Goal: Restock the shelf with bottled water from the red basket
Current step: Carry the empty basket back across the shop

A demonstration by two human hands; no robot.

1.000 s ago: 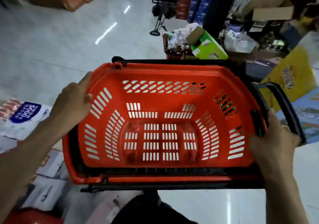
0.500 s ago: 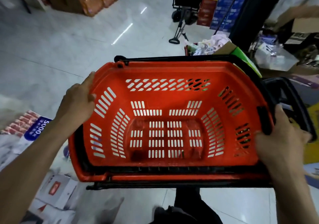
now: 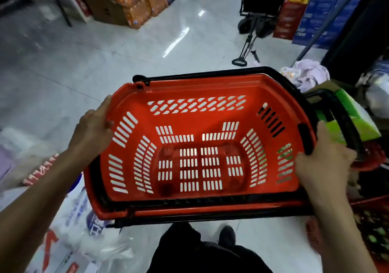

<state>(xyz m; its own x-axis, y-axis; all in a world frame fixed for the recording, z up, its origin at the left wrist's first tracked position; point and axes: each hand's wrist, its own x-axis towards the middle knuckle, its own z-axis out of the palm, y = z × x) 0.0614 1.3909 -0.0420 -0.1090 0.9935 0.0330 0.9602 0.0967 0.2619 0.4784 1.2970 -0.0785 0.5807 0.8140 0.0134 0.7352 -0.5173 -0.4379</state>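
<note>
I hold the red basket (image 3: 202, 87) level in front of me, above the shop floor. Its slotted inside holds nothing; no water bottles show anywhere in it. My left hand (image 3: 92, 129) grips the basket's left rim, thumb inside the wall. My right hand (image 3: 322, 165) grips the right rim beside the folded black handle (image 3: 345, 121). No shelf of bottled water is in view.
Stacked orange drink packs (image 3: 136, 1) stand at the far left. A black trolley (image 3: 259, 5) and red and blue cartons (image 3: 311, 9) line the back right. A green box (image 3: 357, 123), bags and another red basket crowd the right. Blurred white packages (image 3: 69, 220) lie at left. My dark trousers and shoe are below.
The view has swung and moved forward along the aisle. The basket stays in both hands; the green box and goods at right have come closer to it, and the left packages blur past.
</note>
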